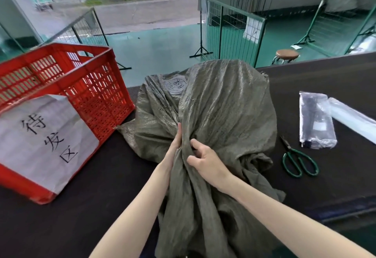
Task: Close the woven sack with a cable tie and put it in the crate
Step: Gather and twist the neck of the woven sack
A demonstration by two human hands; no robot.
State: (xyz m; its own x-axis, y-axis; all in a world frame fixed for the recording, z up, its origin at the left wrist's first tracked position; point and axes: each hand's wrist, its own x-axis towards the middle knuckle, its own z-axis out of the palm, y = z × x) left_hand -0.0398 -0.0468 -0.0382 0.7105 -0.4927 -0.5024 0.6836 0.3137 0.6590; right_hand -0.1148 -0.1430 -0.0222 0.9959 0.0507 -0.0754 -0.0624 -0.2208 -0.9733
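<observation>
A full grey-green woven sack (pixel 223 103) lies on the dark table (pixel 81 207), its open neck trailing toward me. My left hand (pixel 176 146) presses flat against the left side of the gathered neck. From the right, my right hand (pixel 205 160) pinches the bunched fabric with curled fingers. The red plastic crate (pixel 97 87) stands at the left of the table, empty as far as I can see, with a white paper label (pixel 40 141) on its near side. I see no loose cable tie; a clear packet (pixel 315 121) at the right holds dark items.
Green-handled scissors (pixel 299 162) lie right of the sack. A clear plastic roll (pixel 354 117) sits by the packet. Beyond the table are green wire fence panels (pixel 230 28), a round stool (pixel 286 54) and a green floor.
</observation>
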